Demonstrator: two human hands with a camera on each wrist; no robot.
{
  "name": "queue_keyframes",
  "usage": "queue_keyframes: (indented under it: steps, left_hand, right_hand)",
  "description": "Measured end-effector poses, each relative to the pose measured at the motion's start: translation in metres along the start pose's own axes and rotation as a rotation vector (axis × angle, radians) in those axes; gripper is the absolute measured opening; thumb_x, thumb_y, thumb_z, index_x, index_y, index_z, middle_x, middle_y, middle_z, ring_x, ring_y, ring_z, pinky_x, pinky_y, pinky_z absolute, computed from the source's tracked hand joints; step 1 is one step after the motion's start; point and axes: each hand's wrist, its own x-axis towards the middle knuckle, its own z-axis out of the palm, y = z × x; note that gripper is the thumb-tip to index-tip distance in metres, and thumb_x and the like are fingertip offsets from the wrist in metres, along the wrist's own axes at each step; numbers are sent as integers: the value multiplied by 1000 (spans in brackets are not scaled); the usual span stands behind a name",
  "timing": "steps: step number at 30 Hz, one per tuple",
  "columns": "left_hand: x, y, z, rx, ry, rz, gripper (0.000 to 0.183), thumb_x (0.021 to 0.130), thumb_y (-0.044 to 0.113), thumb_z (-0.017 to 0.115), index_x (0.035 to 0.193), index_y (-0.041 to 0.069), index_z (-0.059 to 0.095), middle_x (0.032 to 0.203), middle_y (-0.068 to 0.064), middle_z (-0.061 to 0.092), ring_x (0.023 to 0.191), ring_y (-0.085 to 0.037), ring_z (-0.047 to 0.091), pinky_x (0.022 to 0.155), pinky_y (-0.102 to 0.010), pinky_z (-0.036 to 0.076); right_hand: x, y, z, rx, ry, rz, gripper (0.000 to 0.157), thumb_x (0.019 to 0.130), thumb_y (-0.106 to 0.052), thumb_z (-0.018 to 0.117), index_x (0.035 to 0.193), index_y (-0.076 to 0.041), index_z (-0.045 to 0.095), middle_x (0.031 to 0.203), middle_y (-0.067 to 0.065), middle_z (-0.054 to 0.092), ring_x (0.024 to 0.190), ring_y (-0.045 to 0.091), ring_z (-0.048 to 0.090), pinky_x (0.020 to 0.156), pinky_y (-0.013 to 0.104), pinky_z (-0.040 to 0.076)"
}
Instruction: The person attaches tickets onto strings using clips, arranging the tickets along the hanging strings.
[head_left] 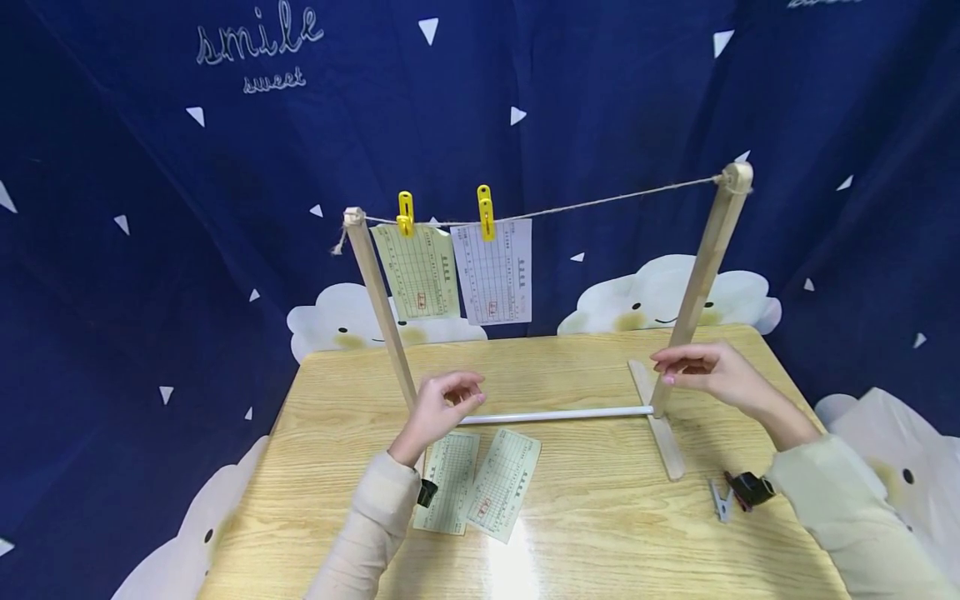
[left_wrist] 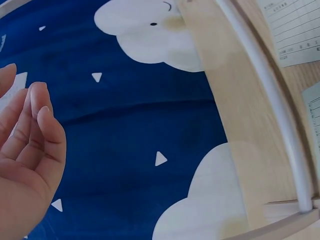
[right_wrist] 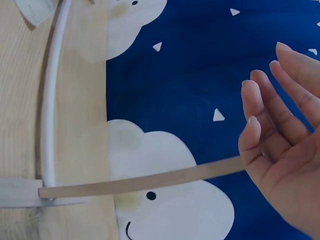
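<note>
My left hand [head_left: 444, 408] hovers near the left post of a wooden frame, fingers loosely bent, holding nothing. Beside the right post [head_left: 701, 275] my right hand [head_left: 701, 367] is raised in a similar loose curl, also empty. A twine line [head_left: 611, 199] runs between the post tops. From it hang a yellowish printed slip [head_left: 417, 275] and a whiter printed slip [head_left: 495, 275], held by a yellow clothespin [head_left: 406, 214] and another yellow clothespin [head_left: 486, 213]. Below my left hand, a greenish slip [head_left: 448, 492] and a second greenish slip [head_left: 504, 483] lie on the table.
A white rod [head_left: 555, 414] joins the posts low down. The right post stands on a flat wooden foot [head_left: 663, 442]. A grey-blue clothespin [head_left: 720, 501] lies at the right of the wooden table [head_left: 592, 533]. Behind hangs a dark blue curtain [head_left: 600, 100].
</note>
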Motion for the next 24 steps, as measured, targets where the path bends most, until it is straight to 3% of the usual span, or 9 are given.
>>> queue_keyframes:
  steps: [5,9,15,20,24]
  left_hand:
    - [-2,-10,4,-28,0,-30,18,76,-10,65,94,-13,62,76,-20,63,64,-23,55,56,-27,47]
    - [-4,-17,7,-39,1,-34,18,76,-11,65,93,-14,62,75,-21,63,63,-23,55,56,-27,47]
    - [-7,-26,11,-51,-11,-92,18,77,-9,64,94,-14,61,76,-22,62,66,-25,55,58,-28,47]
    - [-10,-34,14,-42,-19,-143,19,78,-8,64,96,-13,61,78,-22,62,68,-28,56,60,-31,48]
    - [-12,-41,16,-41,-15,-165,19,78,-8,64,97,-12,62,78,-21,62,69,-27,56,61,-29,47]
  right_hand:
    - [-6,8,-3,-3,14,26,25,82,4,63,107,1,64,91,-3,66,79,11,60,67,20,50]
    - [-12,14,-5,-25,21,54,26,81,7,61,107,7,61,93,-1,67,79,9,61,67,19,50]
    - [-22,26,-8,-3,41,128,28,83,8,59,108,-2,64,94,-3,67,80,5,61,67,19,50]
    - [-28,37,-9,0,52,147,26,82,7,60,109,9,60,93,-4,67,79,5,61,67,19,50]
    - [-33,45,-9,3,61,162,27,81,8,60,107,5,62,92,0,68,78,5,60,66,19,50]
